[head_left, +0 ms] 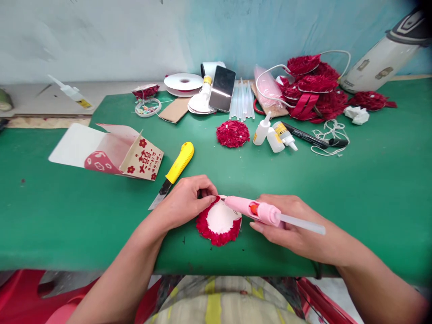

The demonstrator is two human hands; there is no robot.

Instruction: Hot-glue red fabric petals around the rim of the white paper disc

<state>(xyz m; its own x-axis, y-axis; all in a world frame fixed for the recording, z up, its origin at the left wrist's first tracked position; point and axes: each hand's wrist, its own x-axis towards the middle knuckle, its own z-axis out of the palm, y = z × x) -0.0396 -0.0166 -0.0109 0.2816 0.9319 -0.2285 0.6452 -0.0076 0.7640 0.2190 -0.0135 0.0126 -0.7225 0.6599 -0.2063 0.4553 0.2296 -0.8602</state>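
A white dome ringed with red ruffled petals point(219, 223) lies on the green table point(67, 211) near its front edge. My left hand point(189, 198) is closed in a pinch on the dome's upper left rim. My right hand point(286, 222) is wrapped round a pink hot glue gun point(256, 210), whose nozzle points left and touches the rim beside my left fingertips. A clear glue stick point(302, 223) pokes out of the gun's back end.
A yellow-handled utility knife point(175, 173) lies just left of my left hand, and an open printed box point(114, 153) beyond it. Farther back are a finished red flower point(232, 133), small glue bottles point(275, 135), a phone point(222, 87), glue sticks point(242, 100) and a heap of red flowers point(313, 85).
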